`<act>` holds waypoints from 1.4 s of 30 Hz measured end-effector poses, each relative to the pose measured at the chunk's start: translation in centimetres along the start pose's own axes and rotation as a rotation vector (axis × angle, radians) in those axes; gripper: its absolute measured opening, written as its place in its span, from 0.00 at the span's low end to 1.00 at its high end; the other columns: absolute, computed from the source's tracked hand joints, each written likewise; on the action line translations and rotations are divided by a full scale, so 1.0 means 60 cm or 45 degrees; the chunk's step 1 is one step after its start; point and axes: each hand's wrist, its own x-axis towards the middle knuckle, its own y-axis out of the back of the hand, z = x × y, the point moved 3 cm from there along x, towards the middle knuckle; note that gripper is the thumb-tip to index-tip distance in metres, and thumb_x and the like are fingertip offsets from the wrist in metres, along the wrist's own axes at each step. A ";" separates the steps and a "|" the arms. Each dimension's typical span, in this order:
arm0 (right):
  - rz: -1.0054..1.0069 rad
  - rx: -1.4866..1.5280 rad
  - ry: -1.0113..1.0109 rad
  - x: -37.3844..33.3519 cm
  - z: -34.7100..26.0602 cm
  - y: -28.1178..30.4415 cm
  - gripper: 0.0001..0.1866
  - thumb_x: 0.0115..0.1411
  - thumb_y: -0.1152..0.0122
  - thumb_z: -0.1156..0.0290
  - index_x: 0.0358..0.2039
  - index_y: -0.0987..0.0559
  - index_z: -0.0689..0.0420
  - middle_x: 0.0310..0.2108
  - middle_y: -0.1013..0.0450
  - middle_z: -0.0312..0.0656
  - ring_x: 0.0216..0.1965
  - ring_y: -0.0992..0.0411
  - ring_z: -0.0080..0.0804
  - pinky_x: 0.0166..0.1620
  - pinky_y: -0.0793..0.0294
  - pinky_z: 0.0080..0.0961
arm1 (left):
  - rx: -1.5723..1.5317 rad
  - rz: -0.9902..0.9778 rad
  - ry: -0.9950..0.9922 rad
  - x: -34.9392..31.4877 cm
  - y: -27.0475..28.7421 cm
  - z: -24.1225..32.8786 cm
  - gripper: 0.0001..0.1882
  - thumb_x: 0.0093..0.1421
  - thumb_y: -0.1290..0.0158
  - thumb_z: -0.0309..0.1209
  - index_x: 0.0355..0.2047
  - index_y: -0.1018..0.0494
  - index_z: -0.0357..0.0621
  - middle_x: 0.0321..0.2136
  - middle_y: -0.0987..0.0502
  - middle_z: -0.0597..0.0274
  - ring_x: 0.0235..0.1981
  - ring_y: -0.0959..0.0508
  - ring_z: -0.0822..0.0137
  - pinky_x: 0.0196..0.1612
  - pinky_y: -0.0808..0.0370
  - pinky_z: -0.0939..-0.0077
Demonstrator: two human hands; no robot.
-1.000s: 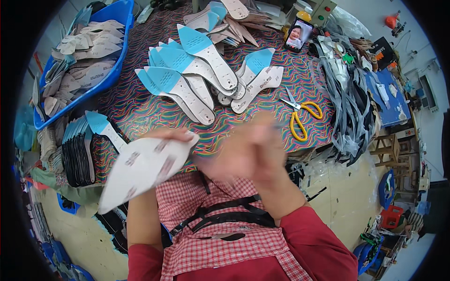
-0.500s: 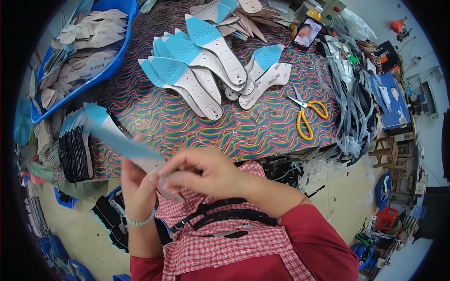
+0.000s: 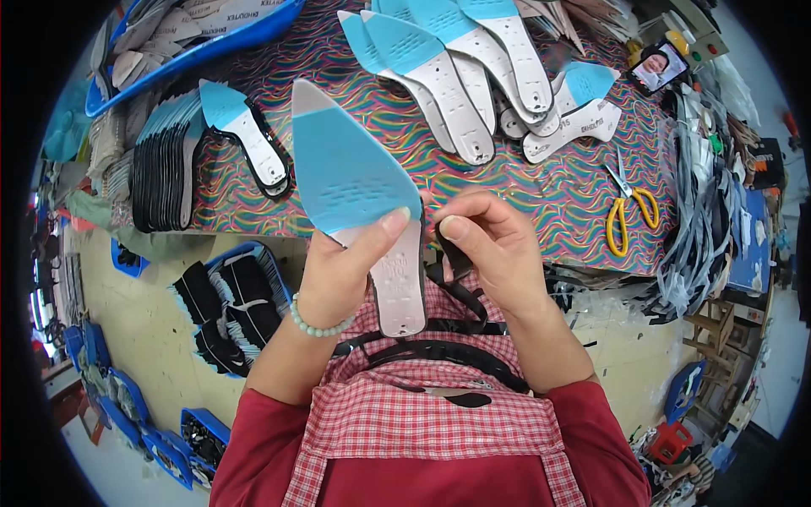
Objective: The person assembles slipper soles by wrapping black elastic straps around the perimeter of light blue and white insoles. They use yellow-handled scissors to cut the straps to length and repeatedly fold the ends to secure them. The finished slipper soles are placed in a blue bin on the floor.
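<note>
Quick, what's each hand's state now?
Left hand: closed, holding a blue-and-white insole.
Right hand: closed, thumb and fingers pinching a black strip.

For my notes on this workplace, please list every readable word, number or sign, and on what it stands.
I won't copy the wording.
White insole on table: dark print.
Pale pieces in blue bin: dark print.
Held insole, left hand: stamp, too faint to read.
Black item, far right: too small.

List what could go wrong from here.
The insole in the left hand might slip, as only the thumb presses its face.
The black strip in the right hand hangs before the apron and might snag.
The scissors lie near the front edge of the table and could get knocked off.
</note>
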 end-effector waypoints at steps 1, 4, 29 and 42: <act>0.033 -0.024 0.024 0.001 -0.002 -0.006 0.09 0.59 0.39 0.77 0.40 0.25 0.61 0.35 0.27 0.35 0.36 0.29 0.18 0.41 0.29 0.16 | 0.012 0.025 -0.004 -0.002 -0.003 0.000 0.14 0.58 0.46 0.26 0.45 0.29 0.38 0.39 0.23 0.59 0.38 0.23 0.70 0.43 0.28 0.75; 0.135 0.034 0.115 0.001 -0.004 -0.018 0.08 0.57 0.38 0.78 0.37 0.26 0.61 0.33 0.26 0.35 0.34 0.28 0.18 0.39 0.28 0.15 | 0.052 0.061 -0.025 -0.004 -0.006 0.000 0.12 0.57 0.45 0.24 0.43 0.28 0.38 0.37 0.22 0.60 0.37 0.23 0.71 0.42 0.27 0.76; 0.048 -0.315 0.286 -0.003 0.011 -0.062 0.12 0.66 0.49 0.68 0.41 0.24 0.63 0.38 0.28 0.40 0.38 0.30 0.27 0.43 0.32 0.22 | 0.191 -0.310 -0.420 0.010 0.003 0.016 0.23 0.66 0.57 0.44 0.45 0.27 0.35 0.46 0.29 0.45 0.52 0.29 0.53 0.56 0.36 0.58; 0.016 -0.701 -0.282 -0.036 0.014 -0.031 0.08 0.58 0.39 0.71 0.30 0.25 0.63 0.28 0.28 0.41 0.31 0.29 0.27 0.31 0.31 0.22 | 0.045 -0.014 -0.237 0.023 -0.022 0.017 0.22 0.66 0.56 0.42 0.48 0.34 0.32 0.33 0.25 0.48 0.30 0.21 0.61 0.34 0.21 0.70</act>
